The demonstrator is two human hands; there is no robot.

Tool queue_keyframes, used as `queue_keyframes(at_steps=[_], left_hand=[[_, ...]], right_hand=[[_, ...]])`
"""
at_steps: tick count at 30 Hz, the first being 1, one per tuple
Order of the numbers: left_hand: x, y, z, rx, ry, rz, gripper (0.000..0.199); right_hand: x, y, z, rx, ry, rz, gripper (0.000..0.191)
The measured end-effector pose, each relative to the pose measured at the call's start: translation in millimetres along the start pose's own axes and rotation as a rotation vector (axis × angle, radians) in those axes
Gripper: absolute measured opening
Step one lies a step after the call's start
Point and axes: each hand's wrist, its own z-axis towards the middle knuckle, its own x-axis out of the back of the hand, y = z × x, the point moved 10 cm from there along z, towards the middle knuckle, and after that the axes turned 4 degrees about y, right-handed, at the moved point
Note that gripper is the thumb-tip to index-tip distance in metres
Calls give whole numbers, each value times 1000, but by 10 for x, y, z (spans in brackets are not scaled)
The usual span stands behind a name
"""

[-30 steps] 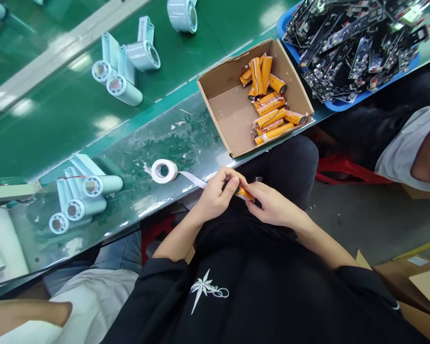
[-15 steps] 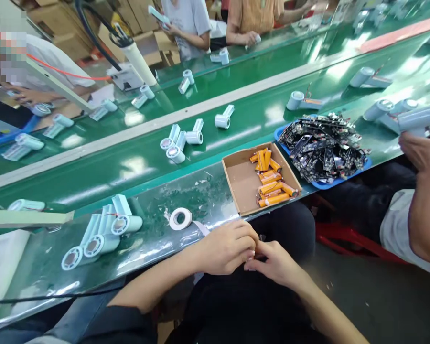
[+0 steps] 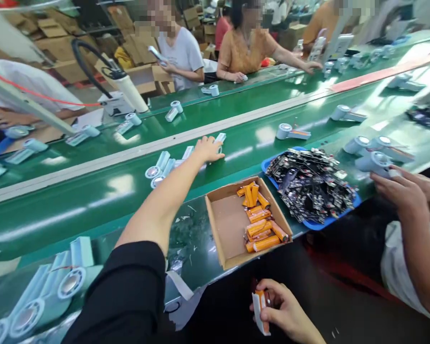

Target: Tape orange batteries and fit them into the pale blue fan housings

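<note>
My left hand (image 3: 208, 150) is stretched out over the green conveyor belt, fingers apart, on or just over a light-blue handheld fan housing (image 3: 220, 137). The hand hides most of that housing, so I cannot tell how firmly they touch. Close to my wrist lie more light-blue fan housings (image 3: 162, 162). Low in front of me, my right hand (image 3: 281, 306) is closed around an orange battery (image 3: 261, 298) with a white strip along its side. A cardboard tray (image 3: 220, 239) between my arms holds several orange batteries (image 3: 260, 227).
A blue tray (image 3: 313, 225) heaped with black circuit boards (image 3: 311, 184) stands right of the cardboard tray. Fan housings (image 3: 69, 284) line up at the lower left. A co-worker's hand (image 3: 401, 191) holds a housing at right. Other people sit across the belt (image 3: 129, 188).
My left hand has left my right and reached forward to the fan housing on the belt. My right hand moved down, and the battery in it now shows. The view has tilted up.
</note>
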Motion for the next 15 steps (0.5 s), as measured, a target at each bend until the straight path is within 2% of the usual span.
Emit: queue_keyframes(at_steps=[2, 4, 7, 10, 13, 15], left_hand=[[-86, -147, 81, 34, -48, 0, 73], [-69, -246, 36, 67, -36, -1, 72], [9, -331, -195, 92, -3, 7, 61], [31, -365, -492, 32, -13, 11, 56], [15, -441, -723, -30, -37, 6, 55], [28, -551, -806, -19, -35, -4, 59]], right_hand=[[10, -29, 35, -14, 1, -68, 55], [-5, -63, 53, -23, -11, -153, 53], [-7, -102, 42, -18, -21, -280, 52], [42, -133, 19, 15, 17, -359, 55], [51, -113, 3, 31, 26, -357, 60], [17, -83, -8, 34, -1, -334, 60]])
